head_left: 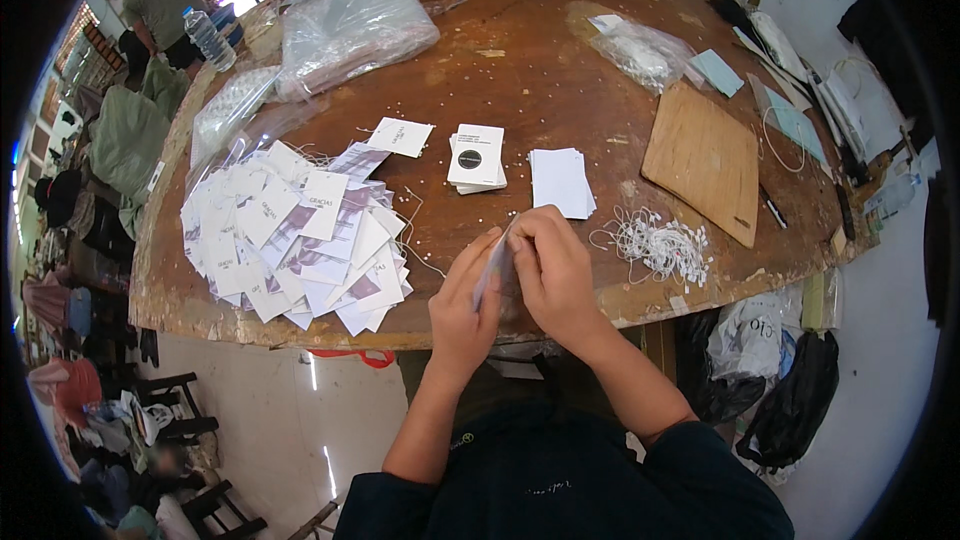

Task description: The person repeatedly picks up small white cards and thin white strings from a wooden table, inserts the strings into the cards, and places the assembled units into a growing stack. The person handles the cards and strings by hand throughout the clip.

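Observation:
Between my two hands, just above the table's near edge, a paper hang tag [489,275] is held nearly on edge. My left hand [465,290] grips its lower left side, thumb against its face. The fingers of my right hand [545,265] pinch its upper corner. A white string runs from the left toward my left hand. On the left lies a large heap of strung hang tags [300,230]. Straight ahead are a small stack of cards with a dark round mark [477,157] and a stack of blank white cards [561,183]. Right of my hands sits a tangle of white tag strings [660,245].
A wooden board [703,162] lies at right, beside a dark pen [773,206]. Plastic-wrapped bundles [350,25] and a clear bottle [210,40] occupy the far left. A plastic bag [642,52] rests far right. Black bags [790,400] are under the right edge. Another person [165,0] stands far left.

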The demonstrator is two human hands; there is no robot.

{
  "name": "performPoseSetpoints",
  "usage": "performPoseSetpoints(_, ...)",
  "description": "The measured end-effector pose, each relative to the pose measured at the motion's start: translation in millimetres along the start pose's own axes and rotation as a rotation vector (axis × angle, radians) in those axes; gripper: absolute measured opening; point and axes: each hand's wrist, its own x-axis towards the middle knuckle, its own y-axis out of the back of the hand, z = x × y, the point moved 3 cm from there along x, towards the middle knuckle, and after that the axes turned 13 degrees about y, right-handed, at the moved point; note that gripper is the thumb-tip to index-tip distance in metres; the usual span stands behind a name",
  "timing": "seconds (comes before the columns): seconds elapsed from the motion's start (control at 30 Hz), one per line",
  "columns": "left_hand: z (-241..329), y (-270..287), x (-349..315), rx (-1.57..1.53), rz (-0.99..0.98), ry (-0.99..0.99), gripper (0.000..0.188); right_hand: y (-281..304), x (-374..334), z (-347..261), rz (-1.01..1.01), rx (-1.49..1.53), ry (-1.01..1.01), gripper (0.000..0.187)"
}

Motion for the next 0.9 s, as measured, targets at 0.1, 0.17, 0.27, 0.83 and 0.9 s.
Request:
performPoseSetpoints(0.1,1,0,1,0.069,0.010,-0.079,0.030,0,-3,2,0.046,0.029,-0.082,0.005)
performPoseSetpoints(0.17,0,-2,2,0.003,0.014,-0.033,0.029,-5,-6,2,0.129,0.085,-0.118,0.005)
performPoseSetpoints(0.27,-3,-5,-3,-0.075,0.019,0.086,0.029,-14,-10,3,0.206,0.096,-0.129,0.007)
performPoseSetpoints(0.83,3,13,10,0.848,0.291,-0.553,0.034,-2,-17,16,0.218,1.003,-0.792,0.014)
performPoseSetpoints(0.9,5,14,1,0.856,0.300,-0.718,0.031,-2,-13,20,0.101,0.857,-0.782,0.017)
